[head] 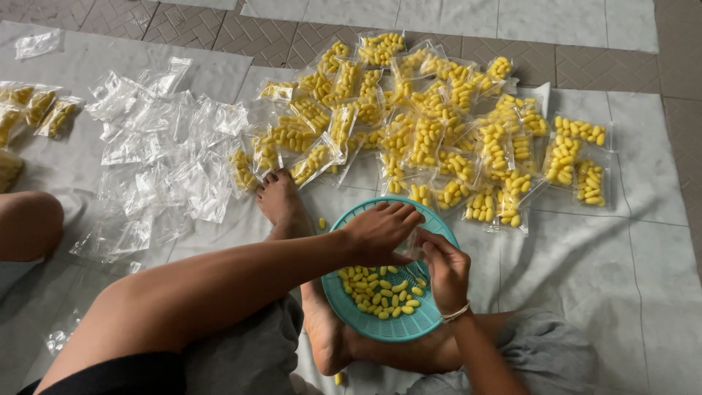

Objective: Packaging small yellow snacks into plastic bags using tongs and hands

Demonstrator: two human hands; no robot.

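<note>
Nearest, a teal plastic basket (pixel 344 303) rests on the person's crossed legs, holding loose yellow oval pieces (pixel 384 291).

Left hand (pixel 380 232): over the basket, fingers curled together around what looks like the mouth of a small clear bag (pixel 414 245); the grip itself is partly hidden.

Right hand (pixel 444 269): just beside it, fingers pinched together at the same bag.

Bare foot (pixel 278 197): on the white floor sheet (pixel 629 292), one stray piece beside it.

Left, empty clear bags (pixel 164 157) in a heap.

Farther, filled bags (pixel 439 132) spread overlapping.

Risk, as a judgement: the basket sits tilted on the legs, so a shifted knee could spill pieces; a slack bag mouth could drop more.
</note>
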